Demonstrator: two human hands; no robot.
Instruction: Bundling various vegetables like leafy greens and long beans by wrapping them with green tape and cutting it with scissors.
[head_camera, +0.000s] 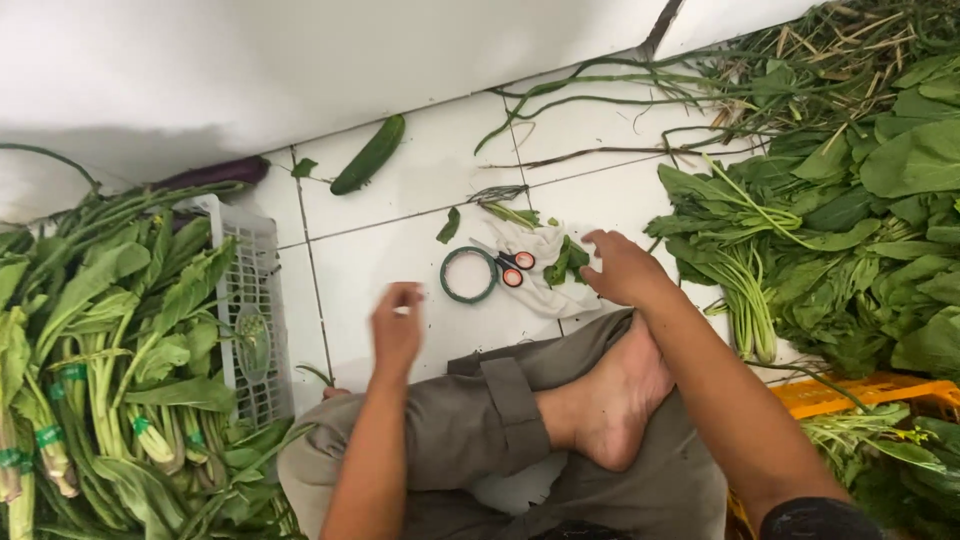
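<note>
— White tiled floor (400, 265) under a pale wall; cross-legged on it, bare foot tucked up on the lap.

— Why greens on both sides?

— Looks sorted: bundled stalks, banded in green, stacked in the white plastic crate (250, 300) at the floor's left edge; a loose leafy heap (850, 220) along the right edge, within reach. Orange crate (860, 392) below that heap.

— And the hands?

— Left hand (397, 328) hovering over bare tile, fingers loosely curled, holding nothing visible. Right hand (622, 268) spread open, palm down, touching or just over the crumpled white cloth (545, 275), beside the heap.

— Tools?

— Roll of green tape (468, 274), a flat ring, between both hands; small scissors (512, 268) with red-and-black handles just beside it, on the cloth's edge.

— Anything stray?

— Smooth green cucumber (369, 154) and a dark purple eggplant (215, 172) by the wall; wiry long stems at the far right corner.
</note>
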